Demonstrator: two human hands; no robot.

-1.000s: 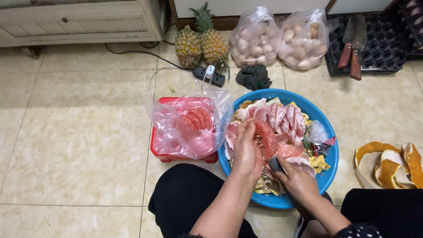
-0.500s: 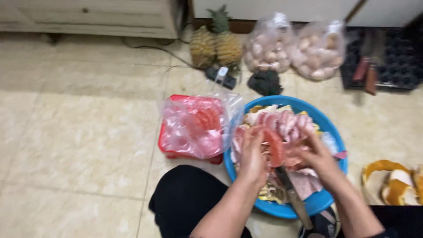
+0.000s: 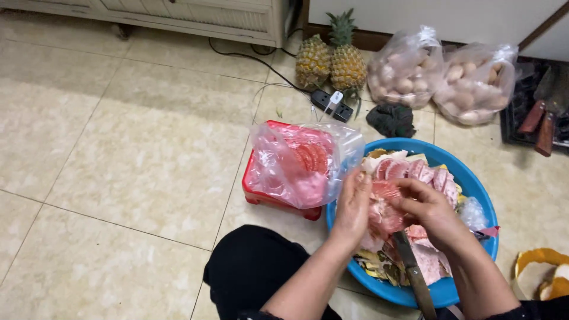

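Both of my hands are over a blue basin [image 3: 474,184] on the tiled floor. My left hand [image 3: 352,205] and my right hand [image 3: 428,208] grip one pink fruit segment [image 3: 385,208] between them, fingers on its skin. Several more pink segments [image 3: 422,172] lie along the basin's far side, with yellow peel scraps at the near edge. A knife [image 3: 414,274] with a wooden handle lies in the basin under my right wrist. To the left, a clear plastic bag [image 3: 296,163] holding peeled pink pieces sits in a red box [image 3: 278,201].
Two pineapples [image 3: 332,59], a power strip [image 3: 331,104] with a cable and a dark cloth [image 3: 391,120] lie beyond the basin. Two bags of eggs [image 3: 438,74] stand at the back right beside a dark tray with cleavers [image 3: 536,121]. Yellow peel [image 3: 542,272] lies at right.
My right hand has come up from the near part of the basin to join the left on the pink segment. The view has shifted slightly.
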